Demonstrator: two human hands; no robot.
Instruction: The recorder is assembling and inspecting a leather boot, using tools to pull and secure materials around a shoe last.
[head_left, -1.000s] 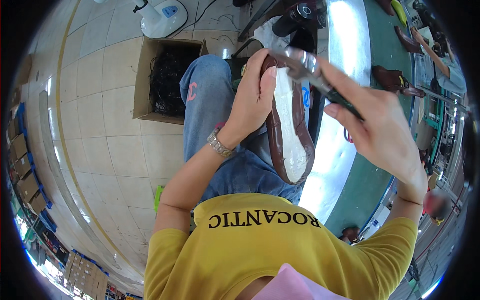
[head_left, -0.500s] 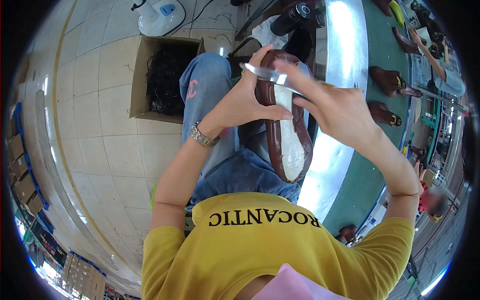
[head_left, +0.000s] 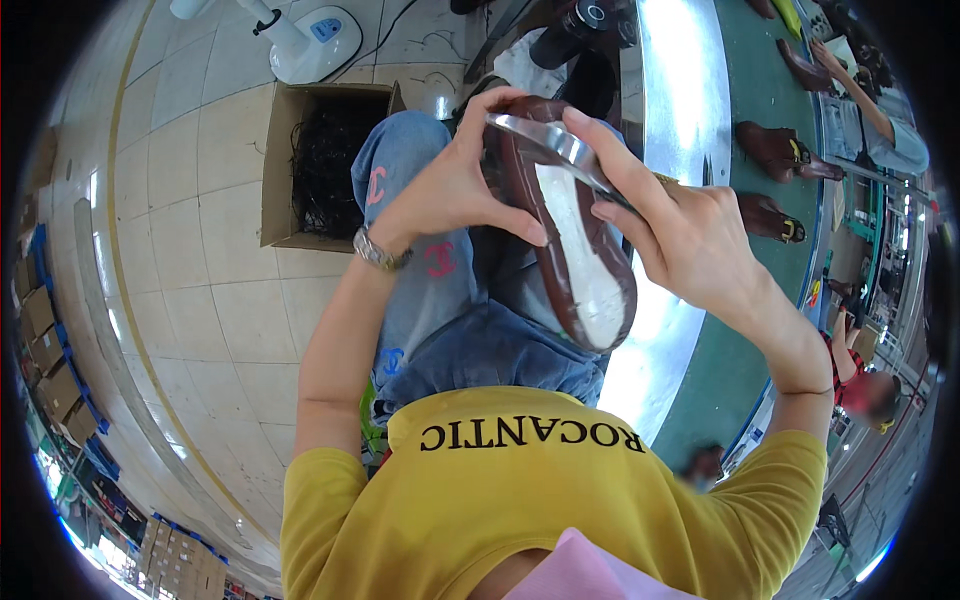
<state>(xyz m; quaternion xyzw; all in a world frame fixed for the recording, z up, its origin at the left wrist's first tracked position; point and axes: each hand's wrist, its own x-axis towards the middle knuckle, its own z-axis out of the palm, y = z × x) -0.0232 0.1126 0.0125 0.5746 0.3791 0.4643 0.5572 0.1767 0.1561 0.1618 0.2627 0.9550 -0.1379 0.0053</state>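
Note:
A dark brown leather shoe upper (head_left: pixel 590 322) lies sole side up above my lap, with a long white strip (head_left: pixel 588 262) down the middle of its underside. My left hand (head_left: pixel 460 175) is wrapped round the shoe's far part, its thumb pressing on the near left side. In my right hand (head_left: pixel 675 215) is a shiny metal hand tool (head_left: pixel 545 137) with a flat, slightly curved head. That head lies across the shoe's far end; the handle is mostly hidden inside my fingers, so its exact kind is unclear.
An open cardboard box (head_left: pixel 270 190) of black stringy material stands on the tiled floor, left of my knees. To my right runs a metal-edged green conveyor (head_left: pixel 745 300) carrying several brown shoes (head_left: pixel 770 148). A black bottle (head_left: pixel 568 32) stands beyond. Another person's arm (head_left: pixel 855 88) reaches in at far right.
The shoe has tilted, its near end swinging slightly right. My right hand has come down a little, bringing the tool's head across the shoe's far end. My left thumb has shifted left.

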